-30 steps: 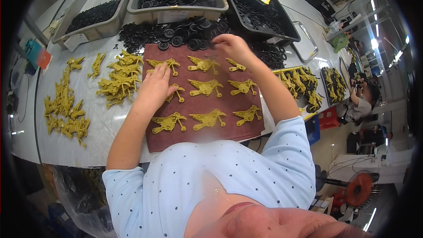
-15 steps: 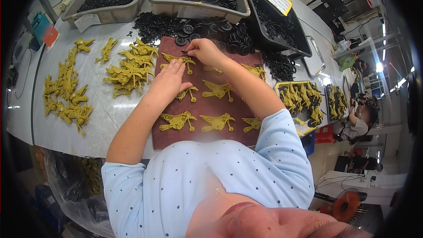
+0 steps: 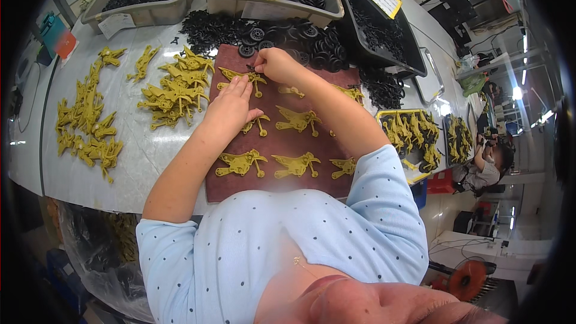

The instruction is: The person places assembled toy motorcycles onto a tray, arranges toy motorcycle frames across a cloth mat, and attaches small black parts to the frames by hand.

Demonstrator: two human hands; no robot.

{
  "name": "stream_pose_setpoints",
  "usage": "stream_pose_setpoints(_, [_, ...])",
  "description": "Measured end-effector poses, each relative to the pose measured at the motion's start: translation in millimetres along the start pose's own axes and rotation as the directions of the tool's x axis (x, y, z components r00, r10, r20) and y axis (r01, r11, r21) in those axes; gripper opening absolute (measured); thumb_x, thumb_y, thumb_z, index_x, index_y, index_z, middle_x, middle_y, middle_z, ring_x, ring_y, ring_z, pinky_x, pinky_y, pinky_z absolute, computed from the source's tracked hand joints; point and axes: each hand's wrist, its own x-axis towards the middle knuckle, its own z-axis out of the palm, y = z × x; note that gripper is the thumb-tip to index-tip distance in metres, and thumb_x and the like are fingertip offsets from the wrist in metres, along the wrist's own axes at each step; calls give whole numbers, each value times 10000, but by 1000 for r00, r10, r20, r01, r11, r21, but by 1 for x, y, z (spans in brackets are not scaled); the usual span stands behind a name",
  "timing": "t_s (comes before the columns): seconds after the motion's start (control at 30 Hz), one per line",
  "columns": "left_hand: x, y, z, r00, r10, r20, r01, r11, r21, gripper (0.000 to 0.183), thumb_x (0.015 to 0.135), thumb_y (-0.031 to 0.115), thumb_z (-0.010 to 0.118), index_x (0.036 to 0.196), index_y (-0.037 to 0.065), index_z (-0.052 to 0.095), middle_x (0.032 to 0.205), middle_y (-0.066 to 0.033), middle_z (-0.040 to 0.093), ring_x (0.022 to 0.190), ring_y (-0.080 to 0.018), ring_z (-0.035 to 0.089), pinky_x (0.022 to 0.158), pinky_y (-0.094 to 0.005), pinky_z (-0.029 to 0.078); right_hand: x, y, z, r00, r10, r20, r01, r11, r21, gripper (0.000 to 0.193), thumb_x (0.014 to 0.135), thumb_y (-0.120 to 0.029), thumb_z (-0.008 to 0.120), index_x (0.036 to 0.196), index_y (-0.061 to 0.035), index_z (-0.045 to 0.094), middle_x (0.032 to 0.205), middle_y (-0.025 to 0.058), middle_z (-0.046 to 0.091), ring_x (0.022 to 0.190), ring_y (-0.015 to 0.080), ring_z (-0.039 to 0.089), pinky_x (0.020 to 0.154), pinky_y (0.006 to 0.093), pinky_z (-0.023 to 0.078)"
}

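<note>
On the dark red mat (image 3: 267, 143) lie rows of yellow plastic bike-frame-shaped parts, one of them a middle-row frame part (image 3: 295, 120). My left hand (image 3: 230, 107) rests flat over the left column, fingers stretched out, touching the top-left yellow frame part (image 3: 230, 74) and partly covering the one below. Thumb and forefinger of my right hand (image 3: 277, 67) pinch a small black plastic piece (image 3: 250, 68) at that top-left part. The piece's exact shape is hidden by the fingers. My right forearm covers some of the right-hand frame parts.
Piles of yellow frame parts (image 3: 174, 93) lie left of the mat. Beyond it are loose black wheels (image 3: 327, 48), a grey bin of wheels (image 3: 264, 11), another grey bin (image 3: 144, 18) and a black bin (image 3: 414, 63). A yellow-rimmed tray (image 3: 414, 138) holds assembled pieces. A person (image 3: 489, 168) sits far right.
My right hand has shifted slightly, still pinching the black piece at the top-left frame part. The left hand stays flat in place. The whole view has moved a little.
</note>
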Motion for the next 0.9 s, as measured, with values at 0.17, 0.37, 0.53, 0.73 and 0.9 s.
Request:
stream_pose_setpoints(0.17, [0,0,3,1000,0,-4,0,1000,-7,691,832,412,616,1289,-78,449,1402,-212,392,1316,-330,365,1057,-387,356,1,-4,6,998,-64,-28,61,993,-97,79,714,-66,681,776,-19,665,791,146,675,798,293,657,726,376,509])
stream_pose_setpoints(0.37, [3,1,0,1000,11,-8,-11,1000,-19,693,832,406,618,1276,-99,450,1387,-235,399,1312,-349,364,1056,-394,356,4,-10,6,992,-127,-26,119,971,-206,88,699,4,644,787,-9,641,765,146,668,749,298,657,672,367,503])
stream_pose_setpoints(0.53, [3,0,-1,1000,2,3,-1,999,-35,688,842,399,610,1282,-103,444,1390,-239,393,1319,-353,351,1064,-382,348,7,-7,8,991,-131,-8,124,956,-267,87,714,-36,667,798,-16,655,793,143,673,768,288,654,690,364,501])
stream_pose_setpoints(0.73, [3,-5,6,999,9,35,-8,1000,-26,719,844,449,591,1303,-83,438,1412,-221,375,1333,-322,341,1075,-381,324,10,5,-6,989,33,144,-42,998,56,190,744,-205,746,832,-44,696,801,121,680,775,234,643,721,342,491])
stream_pose_setpoints(0.9, [3,-9,11,1000,21,15,-20,999,-36,716,848,442,592,1308,-82,432,1415,-220,372,1339,-320,333,1078,-380,321,11,3,-7,980,99,174,-119,987,112,221,754,-253,763,826,-55,696,816,107,682,793,205,633,729,329,475])
